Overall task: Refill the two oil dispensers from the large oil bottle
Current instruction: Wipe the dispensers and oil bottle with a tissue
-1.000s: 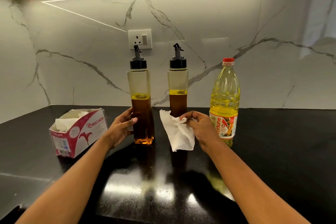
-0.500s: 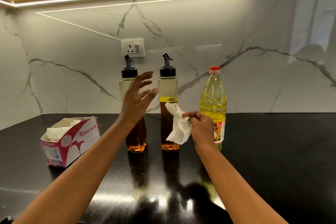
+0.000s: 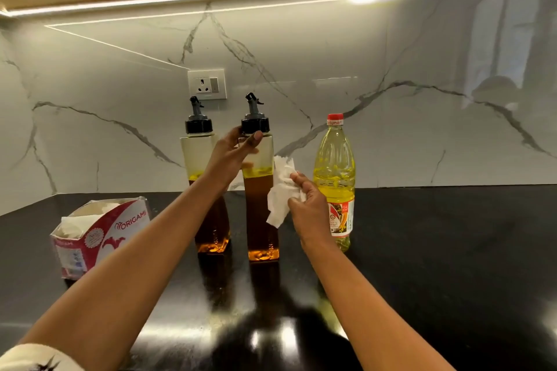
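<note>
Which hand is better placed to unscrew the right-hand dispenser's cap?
Probably left: the left hand grips the right-hand dispenser just below its black cap, while the right hand sits lower, holding a crumpled tissue.

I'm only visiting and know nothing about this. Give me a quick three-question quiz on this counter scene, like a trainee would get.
1. True or false: the oil bottle has its red cap on.
2. Fill in: the right hand holds a white ____.
3. The left hand grips: A) oil bottle B) right dispenser C) nothing.
Key: 1 true; 2 tissue; 3 B.
</note>
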`<state>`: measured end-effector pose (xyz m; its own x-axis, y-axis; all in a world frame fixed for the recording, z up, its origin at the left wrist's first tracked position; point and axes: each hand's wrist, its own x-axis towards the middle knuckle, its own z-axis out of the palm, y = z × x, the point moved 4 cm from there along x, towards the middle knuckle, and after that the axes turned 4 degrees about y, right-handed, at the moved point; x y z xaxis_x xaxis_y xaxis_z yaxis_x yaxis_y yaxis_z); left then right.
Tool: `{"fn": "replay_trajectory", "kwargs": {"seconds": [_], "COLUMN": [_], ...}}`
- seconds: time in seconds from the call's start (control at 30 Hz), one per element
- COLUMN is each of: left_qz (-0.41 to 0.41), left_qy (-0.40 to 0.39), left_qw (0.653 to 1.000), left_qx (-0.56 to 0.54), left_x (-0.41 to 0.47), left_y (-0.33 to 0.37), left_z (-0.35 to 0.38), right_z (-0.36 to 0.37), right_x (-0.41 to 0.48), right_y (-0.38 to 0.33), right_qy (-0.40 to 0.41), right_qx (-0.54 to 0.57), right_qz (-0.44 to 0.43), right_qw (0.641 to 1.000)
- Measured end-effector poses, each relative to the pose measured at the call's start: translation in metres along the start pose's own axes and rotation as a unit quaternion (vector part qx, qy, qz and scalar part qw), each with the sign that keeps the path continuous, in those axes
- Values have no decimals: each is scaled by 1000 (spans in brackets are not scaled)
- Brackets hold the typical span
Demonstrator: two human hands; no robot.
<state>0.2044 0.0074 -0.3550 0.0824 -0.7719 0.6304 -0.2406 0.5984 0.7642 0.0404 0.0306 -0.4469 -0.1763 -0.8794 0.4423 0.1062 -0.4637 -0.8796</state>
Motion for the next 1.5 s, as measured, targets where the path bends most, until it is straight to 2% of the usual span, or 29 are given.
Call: {"fn": "replay_trajectory", "kwargs": {"seconds": [0.13, 0.23, 0.33, 0.4, 0.5, 0.57, 0.63, 0.73, 0.8, 0.87, 0.93, 1.0, 1.07, 1.13, 1.17, 1.27, 1.33, 1.43, 1.5], "left_qz": [-16, -29, -37, -37, -37, -39, -41, -45, -47, -46, -44, -42, -45, -45, -45, -47, -48, -47, -46], "left_qy": [7, 1, -13, -11, 1, 5, 6, 9, 6, 6, 10, 13, 13, 8, 6, 5, 4, -1, 2], "left_qw": [999, 998, 998, 998, 998, 997, 997, 996, 996, 997, 996, 996, 996, 996, 996, 996, 996, 996, 996], "left_qx": [-39, -57, -53, -54, -57, -60, -65, -72, -71, -69, -73, -77, -81, -76, -72, -71, -73, -76, -76], "left_x": [-24, -38, -48, -52, -55, -56, -56, -56, -56, -57, -57, -58, -58, -57, -57, -57, -57, -57, -57], "left_y": [12, 21, 30, 33, 35, 35, 37, 38, 38, 38, 39, 39, 39, 40, 41, 41, 40, 39, 39], "left_z": [-16, -25, -30, -32, -30, -28, -27, -26, -26, -25, -25, -25, -25, -25, -25, -25, -26, -26, -25], "right_z": [-4, -5, 2, 4, 8, 18, 31, 45, 53, 59, 62, 59, 52, 46, 44, 40, 36, 38, 46], "right_x": [-12, -16, -14, -12, -15, -20, -26, -34, -32, -24, -17, -13, -10, -6, -4, -1, 2, 7, 6], "right_y": [-10, -19, -29, -38, -53, -60, -63, -63, -64, -69, -76, -78, -71, -59, -52, -42, -44, -52, -58], "right_qy": [32, 43, 21, 36, 47, 2, -58, -131, -149, -122, -57, 23, 75, 86, 82, 63, 69, 70, 66], "right_qx": [-41, -159, -291, -357, -387, -383, -320, -108, 37, 122, 127, 87, 52, 77, 132, 330, 392, 423, 364], "right_qz": [-55, -111, -108, -108, -127, -128, -87, 31, 93, 98, 54, -18, -55, -16, 30, 142, 171, 202, 201], "right_qw": [997, 980, 950, 927, 912, 915, 942, 985, 984, 980, 989, 996, 994, 993, 987, 931, 901, 881, 907]}}
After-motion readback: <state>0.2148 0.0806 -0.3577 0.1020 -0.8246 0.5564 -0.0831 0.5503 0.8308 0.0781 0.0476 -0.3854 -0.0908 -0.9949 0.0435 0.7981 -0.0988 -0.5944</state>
